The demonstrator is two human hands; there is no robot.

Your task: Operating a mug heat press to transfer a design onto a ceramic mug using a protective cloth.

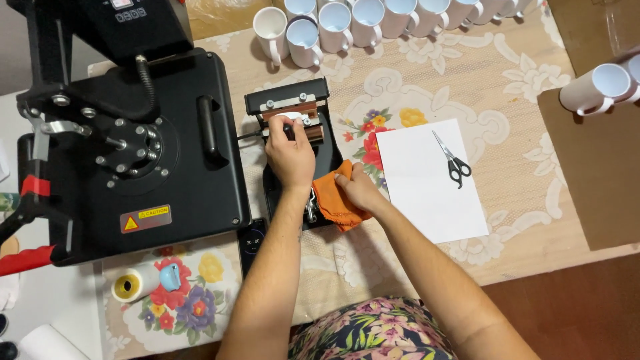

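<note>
A flowered lap (373, 330) sits closest, at six o'clock, with both forearms stretching up from it toward the middle of the table (533, 220). The left hand (290, 157) is curled over the knob end of a small black mug press (293, 127), fingers closed on it, likely to steady or work the clamp. Just at its four o'clock, the right hand (357, 189) bunches an orange cloth (333, 203) against the press, probably as a shield from heat. The big black heat press (143, 153) fills nine o'clock, near the small one. A white sheet (420, 193) lies at three o'clock with scissors (453, 160) resting on it, in reach. White mugs (347, 23) line twelve o'clock; more lie on their sides at two o'clock. A tape roll (133, 283) sits at seven o'clock.
</note>
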